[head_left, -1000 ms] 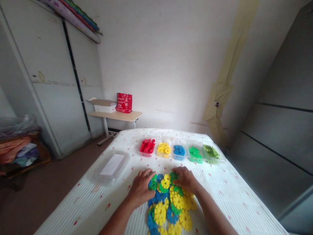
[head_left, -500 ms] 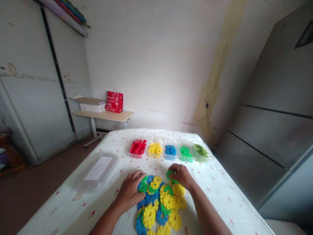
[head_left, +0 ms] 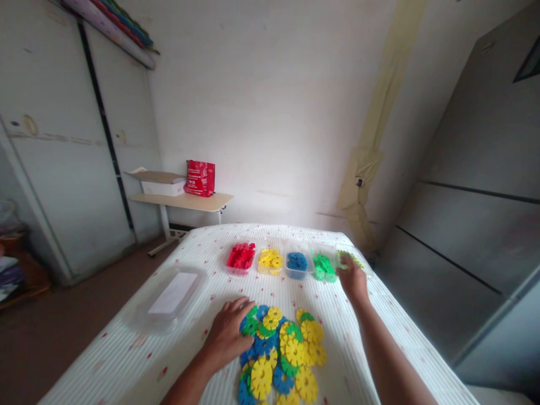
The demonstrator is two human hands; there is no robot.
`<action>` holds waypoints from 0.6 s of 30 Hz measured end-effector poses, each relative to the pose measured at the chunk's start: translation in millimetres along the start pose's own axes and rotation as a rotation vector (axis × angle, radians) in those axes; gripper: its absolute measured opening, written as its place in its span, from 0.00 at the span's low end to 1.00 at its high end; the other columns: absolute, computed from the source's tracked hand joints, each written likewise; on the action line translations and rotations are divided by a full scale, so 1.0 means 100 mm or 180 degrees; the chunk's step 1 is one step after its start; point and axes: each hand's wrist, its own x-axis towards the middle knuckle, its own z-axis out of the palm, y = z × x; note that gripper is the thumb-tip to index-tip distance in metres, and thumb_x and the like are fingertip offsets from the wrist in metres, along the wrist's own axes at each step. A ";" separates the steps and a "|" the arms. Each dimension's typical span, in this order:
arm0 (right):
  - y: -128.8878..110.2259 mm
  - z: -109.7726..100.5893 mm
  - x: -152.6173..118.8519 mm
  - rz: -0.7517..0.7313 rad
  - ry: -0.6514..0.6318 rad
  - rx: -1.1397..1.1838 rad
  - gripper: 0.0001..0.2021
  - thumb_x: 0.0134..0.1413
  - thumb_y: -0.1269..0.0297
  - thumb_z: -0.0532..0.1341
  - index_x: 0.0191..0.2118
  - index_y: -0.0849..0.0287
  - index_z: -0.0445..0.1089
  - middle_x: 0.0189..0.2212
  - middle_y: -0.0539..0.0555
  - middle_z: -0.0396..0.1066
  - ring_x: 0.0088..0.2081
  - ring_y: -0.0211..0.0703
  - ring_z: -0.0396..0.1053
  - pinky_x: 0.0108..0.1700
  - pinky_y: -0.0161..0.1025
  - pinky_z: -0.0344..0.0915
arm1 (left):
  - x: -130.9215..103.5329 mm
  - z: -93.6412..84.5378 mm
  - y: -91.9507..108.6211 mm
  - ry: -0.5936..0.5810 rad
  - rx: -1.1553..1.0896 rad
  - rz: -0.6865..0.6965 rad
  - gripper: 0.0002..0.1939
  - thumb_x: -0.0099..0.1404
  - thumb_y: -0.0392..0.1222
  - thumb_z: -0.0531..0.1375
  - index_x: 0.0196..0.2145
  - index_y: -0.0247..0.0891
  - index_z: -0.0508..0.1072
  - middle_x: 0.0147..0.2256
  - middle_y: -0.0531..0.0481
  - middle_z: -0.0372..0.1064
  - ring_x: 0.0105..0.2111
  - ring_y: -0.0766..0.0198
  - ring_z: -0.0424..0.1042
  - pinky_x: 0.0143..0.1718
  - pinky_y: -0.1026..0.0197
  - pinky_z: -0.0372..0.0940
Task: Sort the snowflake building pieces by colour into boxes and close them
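My left hand [head_left: 230, 331] rests open at the left edge of a mixed pile of yellow, blue and green notched plastic discs [head_left: 294, 351], its fingertips touching green ones. My right hand [head_left: 353, 279] is at the far right of the row of boxes, beside the clear box of green discs [head_left: 324, 265]. Its thumb and fingers are apart and no disc shows between them. Behind it, partly covered, stands a box of light green pieces [head_left: 356, 260].
Clear boxes of red pieces [head_left: 241, 256], yellow discs [head_left: 270, 260] and blue discs [head_left: 297, 262] continue the row leftward. A clear plastic lid or tray with a white paper [head_left: 172, 293] lies at left. Behind stands a side table [head_left: 202, 202] with a red bag [head_left: 200, 178].
My right hand has moved from the pile, where it held a green disc, forward and right to the green box. My left hand has stayed at the pile. The view has shifted slightly.
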 end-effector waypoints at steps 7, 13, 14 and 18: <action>0.44 0.04 -0.60 -0.0499 -0.0426 -0.0417 0.13 0.49 0.66 0.49 0.32 0.59 0.70 0.32 0.55 0.72 0.32 0.43 0.70 0.35 0.36 0.62 | -0.03 -0.06 0.09 0.0325 -0.0199 0.0138 0.27 0.50 0.39 0.54 0.51 0.43 0.67 0.53 0.51 0.62 0.51 0.58 0.58 0.52 0.57 0.52; 0.42 0.06 -0.71 -0.0424 -0.0665 -0.0691 0.11 0.49 0.67 0.50 0.32 0.56 0.69 0.33 0.52 0.72 0.32 0.41 0.70 0.32 0.34 0.60 | 0.05 -0.09 0.39 0.0114 -0.0102 0.0584 0.23 0.56 0.40 0.53 0.49 0.56 0.67 0.53 0.59 0.63 0.54 0.56 0.54 0.53 0.49 0.47; 0.40 0.07 -0.71 -0.0423 -0.0677 -0.0738 0.10 0.49 0.67 0.50 0.31 0.56 0.69 0.33 0.52 0.71 0.32 0.40 0.69 0.31 0.33 0.59 | 0.07 -0.08 0.43 -0.0032 -0.0075 0.0641 0.24 0.55 0.39 0.53 0.50 0.57 0.66 0.53 0.59 0.63 0.54 0.56 0.54 0.53 0.49 0.47; 0.37 0.08 -0.71 -0.0453 -0.0736 -0.0784 0.10 0.50 0.67 0.50 0.32 0.56 0.69 0.33 0.52 0.71 0.33 0.40 0.69 0.31 0.33 0.59 | 0.09 -0.03 0.51 -0.0294 -0.0055 0.0722 0.26 0.52 0.38 0.54 0.50 0.55 0.65 0.53 0.57 0.63 0.53 0.56 0.57 0.51 0.48 0.48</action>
